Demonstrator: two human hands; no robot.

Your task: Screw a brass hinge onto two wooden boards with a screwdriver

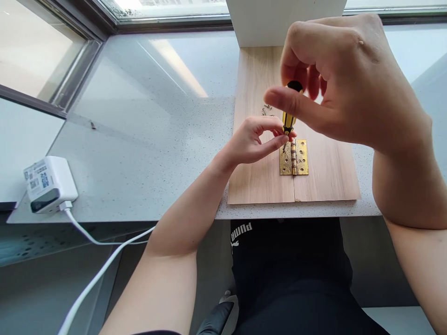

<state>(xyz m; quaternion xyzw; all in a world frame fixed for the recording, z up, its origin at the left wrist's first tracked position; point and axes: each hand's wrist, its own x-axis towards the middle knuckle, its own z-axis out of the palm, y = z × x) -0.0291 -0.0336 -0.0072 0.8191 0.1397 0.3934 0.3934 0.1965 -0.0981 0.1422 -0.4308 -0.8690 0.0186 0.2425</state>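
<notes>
A yellow-and-black screwdriver (288,120) stands nearly upright, its shaft pointing down at the upper left part of a brass hinge (303,156). My right hand (344,83) is closed around the top of its handle, the thumb along the near side. Lower down, my left hand (253,139) pinches the tool around its neck with thumb and fingertips. Several holes show in the hinge, which lies flat across the seam of two light wooden boards (258,181). Whether a screw sits under the tip is hard to make out. Several loose screws (267,109) lie on the board beyond my left hand.
The boards rest on a speckled white counter (157,163) by the windows. A white panel (286,23) rises behind them. At the left edge sits a white device (52,184) with a white cable (101,274). A small dark object (92,125) lies on the far left counter.
</notes>
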